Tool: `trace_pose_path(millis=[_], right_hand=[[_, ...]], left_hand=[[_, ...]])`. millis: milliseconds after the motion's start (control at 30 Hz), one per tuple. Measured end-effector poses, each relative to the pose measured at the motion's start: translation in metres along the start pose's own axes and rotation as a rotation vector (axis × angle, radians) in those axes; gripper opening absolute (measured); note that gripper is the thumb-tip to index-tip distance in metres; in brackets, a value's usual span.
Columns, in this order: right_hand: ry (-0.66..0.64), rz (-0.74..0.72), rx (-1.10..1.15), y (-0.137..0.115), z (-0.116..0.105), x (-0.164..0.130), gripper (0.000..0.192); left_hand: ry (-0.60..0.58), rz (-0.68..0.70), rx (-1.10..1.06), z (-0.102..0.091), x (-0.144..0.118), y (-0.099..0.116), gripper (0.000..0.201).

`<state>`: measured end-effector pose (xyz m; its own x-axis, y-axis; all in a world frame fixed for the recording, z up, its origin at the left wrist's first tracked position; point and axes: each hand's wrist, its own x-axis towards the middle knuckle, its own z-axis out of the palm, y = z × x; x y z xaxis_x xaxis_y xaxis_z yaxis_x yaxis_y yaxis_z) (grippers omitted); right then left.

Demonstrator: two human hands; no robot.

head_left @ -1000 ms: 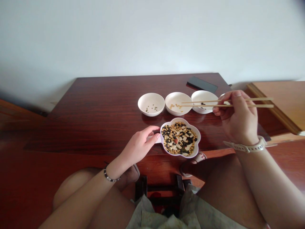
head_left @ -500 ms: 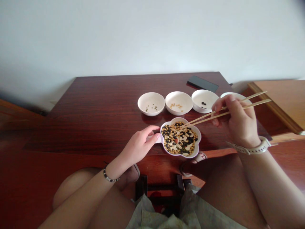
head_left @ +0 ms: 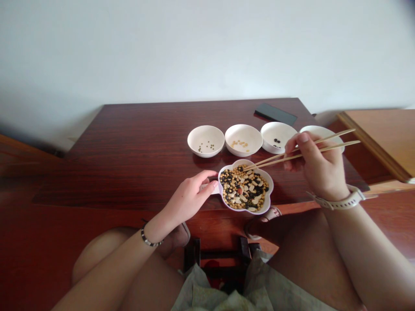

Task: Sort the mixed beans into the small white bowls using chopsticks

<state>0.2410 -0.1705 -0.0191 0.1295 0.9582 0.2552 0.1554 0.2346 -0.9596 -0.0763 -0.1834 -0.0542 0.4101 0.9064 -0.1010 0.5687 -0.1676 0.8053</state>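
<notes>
A flower-shaped white dish (head_left: pixel 269 196) full of mixed beans sits at the near edge of the dark wooden table (head_left: pixel 136 151). My left hand (head_left: pixel 191 196) rests against the dish's left rim, fingers touching it. My right hand (head_left: pixel 316 166) holds a pair of wooden chopsticks (head_left: pixel 292 155), their tips down at the far edge of the bean pile. Behind the dish stands a row of small white bowls: one with green beans (head_left: pixel 205 140), one with yellow beans (head_left: pixel 243 139), one with black beans (head_left: pixel 279 137). A further bowl (head_left: pixel 324 131) is partly hidden by my right hand.
A black phone (head_left: pixel 275 114) lies at the table's far right corner. A lighter wooden surface (head_left: pixel 382 138) stands to the right of the table. My knees and a small stool are below the table's near edge. A white wall rises behind.
My right hand swung the chopsticks from level above the bowls down and left, so their tips now reach the mixed beans. My left hand stayed on the dish.
</notes>
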Motion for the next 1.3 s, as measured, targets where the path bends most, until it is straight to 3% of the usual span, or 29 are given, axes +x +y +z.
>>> trace_pose_path(millis=[167, 500, 1300], right_hand=[[0.052, -0.048, -0.017, -0.002, 0.003, -0.002, 0.039], [-0.086, -0.103, -0.082, 0.0, 0.004, -0.003, 0.042], [-0.129, -0.033, -0.066, -0.004, 0.013, -0.009, 0.047]], left_hand=[[0.008, 0.004, 0.005, 0.0, 0.0, 0.0, 0.04], [0.008, -0.002, 0.008, 0.0, 0.001, 0.002, 0.04], [0.009, 0.011, 0.022, 0.0, 0.002, 0.006, 0.042]])
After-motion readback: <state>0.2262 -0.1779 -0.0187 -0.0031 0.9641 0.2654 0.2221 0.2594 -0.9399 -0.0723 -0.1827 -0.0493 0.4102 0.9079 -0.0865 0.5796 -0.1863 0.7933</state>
